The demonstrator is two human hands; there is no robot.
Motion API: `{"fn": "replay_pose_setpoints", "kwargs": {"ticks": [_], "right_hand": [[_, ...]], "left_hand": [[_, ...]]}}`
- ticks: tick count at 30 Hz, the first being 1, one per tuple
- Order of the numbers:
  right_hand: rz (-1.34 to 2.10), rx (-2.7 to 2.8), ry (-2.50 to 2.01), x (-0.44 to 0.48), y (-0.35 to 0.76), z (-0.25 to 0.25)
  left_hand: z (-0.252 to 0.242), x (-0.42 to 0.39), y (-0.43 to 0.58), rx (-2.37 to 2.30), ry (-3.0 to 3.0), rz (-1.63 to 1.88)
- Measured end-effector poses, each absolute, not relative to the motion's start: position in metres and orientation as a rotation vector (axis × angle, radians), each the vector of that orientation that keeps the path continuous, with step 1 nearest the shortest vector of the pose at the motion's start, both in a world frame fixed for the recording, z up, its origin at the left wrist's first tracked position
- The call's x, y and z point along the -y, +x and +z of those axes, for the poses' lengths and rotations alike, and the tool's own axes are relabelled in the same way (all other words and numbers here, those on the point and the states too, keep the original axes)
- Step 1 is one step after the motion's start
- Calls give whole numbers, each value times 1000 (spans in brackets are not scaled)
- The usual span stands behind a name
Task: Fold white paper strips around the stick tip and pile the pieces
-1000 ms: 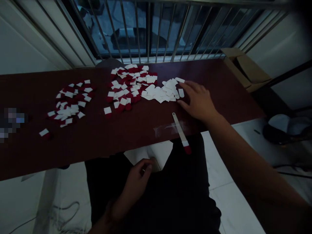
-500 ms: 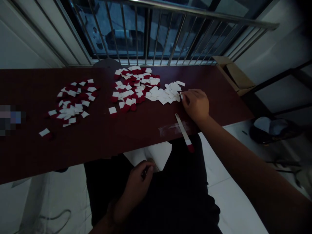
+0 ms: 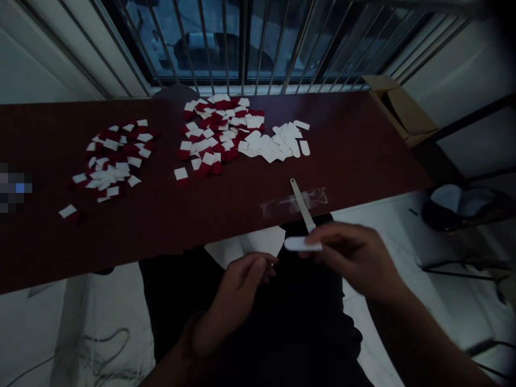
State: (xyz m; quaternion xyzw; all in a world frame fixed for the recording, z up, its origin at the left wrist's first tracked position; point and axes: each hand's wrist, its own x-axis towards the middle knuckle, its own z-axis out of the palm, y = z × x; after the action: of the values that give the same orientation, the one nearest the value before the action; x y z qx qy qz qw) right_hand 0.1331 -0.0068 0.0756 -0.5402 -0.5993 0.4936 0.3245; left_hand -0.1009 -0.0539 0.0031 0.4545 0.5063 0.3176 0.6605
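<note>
My right hand [image 3: 358, 258] is closed on a white rounded-end tab [image 3: 295, 244], gripped between thumb and fingers above my lap. To its left, my left hand [image 3: 245, 282] is loosely open, fingers half curled, with nothing visible in them. A pale flat stick [image 3: 302, 203] lies across the table's front edge; its near end is hidden behind my right hand. Farther back is a heap of plain white tabs [image 3: 276, 144], with a single white tab [image 3: 304, 148] at its right side. Beside it spreads a pile of red-and-white tabs [image 3: 220, 134].
A second group of red-and-white tabs [image 3: 115, 161] lies on the left of the dark red table [image 3: 153, 226]. Clear tape or film [image 3: 278, 207] sticks near the front edge. An open cardboard box [image 3: 403, 113] stands at the far right; metal railings [image 3: 226, 54] rise behind.
My right hand has moved from the white heap back toward my lap, bringing a white tab with it. My left hand has shifted slightly right and up, its fingers loosening.
</note>
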Motion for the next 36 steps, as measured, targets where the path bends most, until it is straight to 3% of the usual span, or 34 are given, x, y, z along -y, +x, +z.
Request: {"fn": "replay_pose_setpoints", "kwargs": {"ticks": [3,8,25,36], "right_hand": [[1402,1508,-1421,31,148,71],[1141,1262,-1711,-1,190,60],[1060,2222,-1265,-89,190,48],[983,2237,-1317,-83,190,47]], "left_hand": [[10,39,-82,-1054,1036,651],[-11,19,-42,-1055,936,559],[-2,-3,9,-995,522,767],[1,-4,9,-1016,514,764]]}}
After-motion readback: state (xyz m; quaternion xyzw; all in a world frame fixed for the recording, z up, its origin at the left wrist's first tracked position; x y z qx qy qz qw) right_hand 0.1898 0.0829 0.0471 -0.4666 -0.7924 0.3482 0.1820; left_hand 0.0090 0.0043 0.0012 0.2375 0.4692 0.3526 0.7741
